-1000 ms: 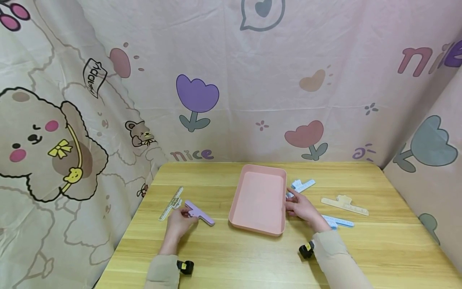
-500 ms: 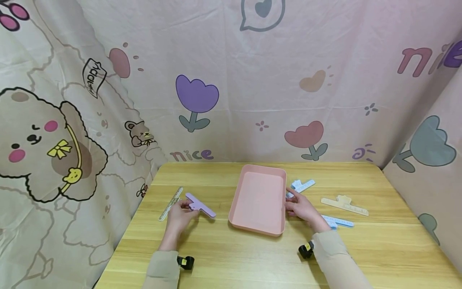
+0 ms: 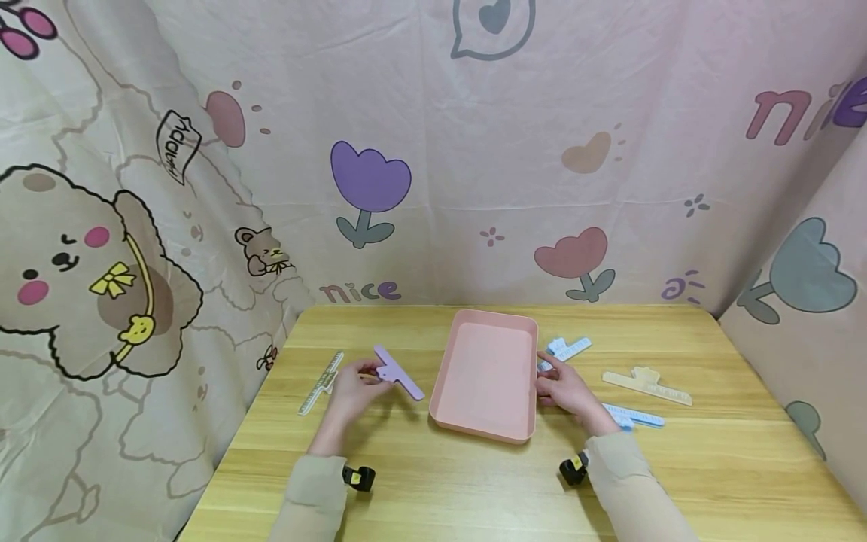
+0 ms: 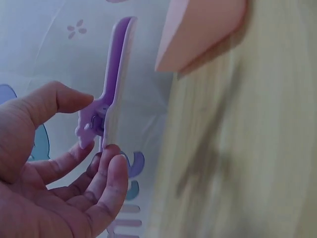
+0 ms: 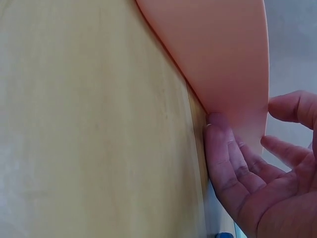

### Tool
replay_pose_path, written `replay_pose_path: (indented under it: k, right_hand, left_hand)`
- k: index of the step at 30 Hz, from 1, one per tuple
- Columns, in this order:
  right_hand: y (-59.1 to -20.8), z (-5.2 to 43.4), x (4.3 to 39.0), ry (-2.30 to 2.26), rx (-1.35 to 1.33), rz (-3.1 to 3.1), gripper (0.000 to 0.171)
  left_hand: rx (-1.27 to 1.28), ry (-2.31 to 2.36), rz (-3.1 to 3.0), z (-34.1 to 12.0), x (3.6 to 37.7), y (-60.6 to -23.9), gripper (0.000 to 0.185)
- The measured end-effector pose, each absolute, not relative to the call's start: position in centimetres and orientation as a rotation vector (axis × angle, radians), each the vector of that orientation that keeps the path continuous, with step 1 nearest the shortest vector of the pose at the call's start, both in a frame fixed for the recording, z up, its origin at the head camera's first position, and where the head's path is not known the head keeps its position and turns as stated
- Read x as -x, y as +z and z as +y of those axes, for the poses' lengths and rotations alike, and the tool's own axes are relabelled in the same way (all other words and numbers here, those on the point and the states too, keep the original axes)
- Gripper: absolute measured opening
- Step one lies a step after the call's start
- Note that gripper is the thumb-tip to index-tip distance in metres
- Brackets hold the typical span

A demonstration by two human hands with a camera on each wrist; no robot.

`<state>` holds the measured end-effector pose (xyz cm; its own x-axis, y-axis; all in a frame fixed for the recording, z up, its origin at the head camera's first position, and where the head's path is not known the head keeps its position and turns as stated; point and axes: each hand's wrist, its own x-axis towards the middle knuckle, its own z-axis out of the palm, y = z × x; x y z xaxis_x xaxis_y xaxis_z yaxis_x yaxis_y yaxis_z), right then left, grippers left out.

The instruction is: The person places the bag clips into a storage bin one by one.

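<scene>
My left hand point(image 3: 352, 394) pinches a purple ruler clip point(image 3: 399, 372) by its handle and holds it above the wooden table point(image 3: 433, 482), just left of the pink tray point(image 3: 485, 426). The left wrist view shows the purple ruler clip point(image 4: 115, 89) pinched between thumb and fingertips of my left hand point(image 4: 64, 163), with the pink tray point(image 4: 198, 29) close beyond it. My right hand point(image 3: 567, 393) rests against the tray's right wall. In the right wrist view the thumb of my right hand point(image 5: 257, 178) presses the outside of the pink tray point(image 5: 218, 54), the other fingers spread loosely.
A grey-white ruler clip point(image 3: 321, 382) lies left of my left hand. Right of the tray lie a pale blue clip point(image 3: 567, 348), a beige clip point(image 3: 646, 384) and a blue clip point(image 3: 637, 415). Patterned cloth walls point(image 3: 433, 150) close in the table on three sides.
My left hand has lifted the purple clip off the table and carried it right, toward the tray. The right hand has stayed against the tray's side.
</scene>
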<state>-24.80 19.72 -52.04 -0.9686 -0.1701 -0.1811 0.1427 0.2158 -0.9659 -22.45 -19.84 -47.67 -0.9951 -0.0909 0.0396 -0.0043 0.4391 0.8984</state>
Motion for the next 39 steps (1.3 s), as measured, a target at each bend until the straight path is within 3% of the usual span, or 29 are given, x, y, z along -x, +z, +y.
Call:
replay_pose_path:
  k: [13, 39]
  right_hand:
    - [-52.5, 20.3, 24.9, -1.870, 0.114, 2.149, 0.071]
    - [-52.5, 20.4, 24.9, -1.838, 0.173, 2.142, 0.072]
  left_hand:
    - [0.211, -1.663, -2.622, -15.4, 24.2, -46.1, 0.037]
    - [0.467, -1.579, -2.871, -7.4, 27.9, -46.2, 0.039]
